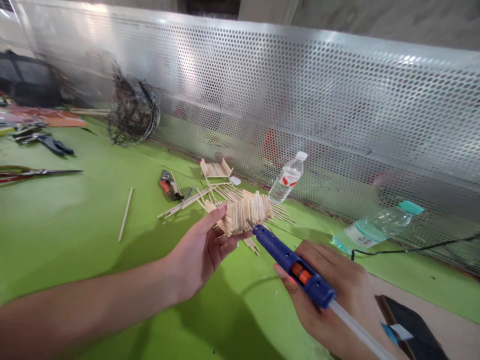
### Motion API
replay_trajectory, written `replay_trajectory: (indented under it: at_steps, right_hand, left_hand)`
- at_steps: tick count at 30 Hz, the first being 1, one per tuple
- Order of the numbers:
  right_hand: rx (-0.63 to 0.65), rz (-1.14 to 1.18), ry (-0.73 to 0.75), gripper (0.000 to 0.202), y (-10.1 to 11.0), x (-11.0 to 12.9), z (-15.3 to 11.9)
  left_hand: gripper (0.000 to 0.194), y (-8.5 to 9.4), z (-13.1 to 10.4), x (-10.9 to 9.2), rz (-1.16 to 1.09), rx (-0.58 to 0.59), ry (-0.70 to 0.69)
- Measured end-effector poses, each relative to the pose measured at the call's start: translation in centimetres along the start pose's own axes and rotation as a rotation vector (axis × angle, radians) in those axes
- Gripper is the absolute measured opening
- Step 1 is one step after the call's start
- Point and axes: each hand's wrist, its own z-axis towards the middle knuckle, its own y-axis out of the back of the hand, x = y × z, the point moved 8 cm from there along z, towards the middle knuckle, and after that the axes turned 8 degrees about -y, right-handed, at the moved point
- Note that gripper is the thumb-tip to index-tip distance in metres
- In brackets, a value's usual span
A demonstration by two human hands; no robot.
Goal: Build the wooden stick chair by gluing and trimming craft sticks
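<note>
I see a ribbed piece of pale wooden sticks (243, 212) held above the middle of the desk (93, 200), its thin rods packed side by side with uneven ends. Its long axis runs roughly left to right, the right end slightly farther off, while the single rods lie across that line. The fingers of my left hand (204, 250) pinch its left end, thumb on top and the others underneath.

The fingers of my right hand (333, 290) are wrapped around a smooth blue plastic glue gun (277, 247) with an orange-red part in its slot. It points far and left, its nozzle at the piece's near side; I cannot tell whether they touch. A translucent, round glue stick (360, 330) trails from its rear towards near right.

Loose straight wooden sticks (183, 206) fan out beneath and behind the piece. Farther off stands a small wooden stick frame (216, 169) with raised sides; to its left lie red-and-black pliers (169, 186).

To the far right I see a clear plastic bottle (287, 180) with a white cap and a red-marked label, then a green-tinted bottle (378, 227) with a pale label; I can read neither. Behind runs a shiny perforated metal panel (240, 90), with a tangled dark wire coil (133, 110) at far left.
</note>
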Motion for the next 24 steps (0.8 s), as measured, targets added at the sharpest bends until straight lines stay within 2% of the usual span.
replay_trajectory:
  at_steps: [5,12,17,24]
  right_hand:
    - [0.017,-0.027,-0.007,0.020,-0.20,-0.03,0.11]
    - [0.027,-0.047,0.005,0.020,-0.36,0.06,0.17]
    - [0.032,-0.068,0.005,0.021,-0.41,0.06,0.20]
    - [0.018,0.040,-0.086,0.019,-0.01,-0.63,0.34]
  left_hand:
    - [0.039,-0.16,-0.06,-0.35,0.000,-0.020,-0.014]
    - [0.044,0.26,0.27,-0.17,-0.010,-0.002,-0.039]
    - [0.046,0.64,0.11,-0.15,0.049,-0.050,-0.022]
    - [0.041,0.33,0.51,-0.36,0.025,-0.007,-0.042]
